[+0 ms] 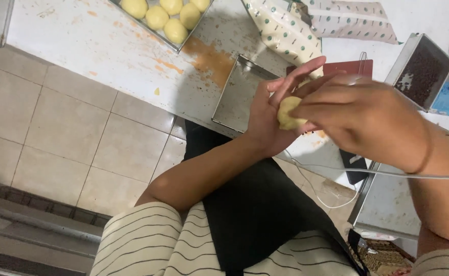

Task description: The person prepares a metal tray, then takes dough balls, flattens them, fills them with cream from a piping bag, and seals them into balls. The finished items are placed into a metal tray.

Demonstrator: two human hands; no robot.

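I see the left hand (265, 120) cupping a dough ball (288, 113), right hand (360, 117) fingers pinched over it. Looks soft, light, tacky; best cradled underneath, not squeezed.

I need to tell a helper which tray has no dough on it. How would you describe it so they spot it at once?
Start at the white worktable with orange smears. Near its front edge, just beside the left hand holding a dough piece, lies a shallow square metal tray. Unlike the tray of dough balls further back, it is bare.
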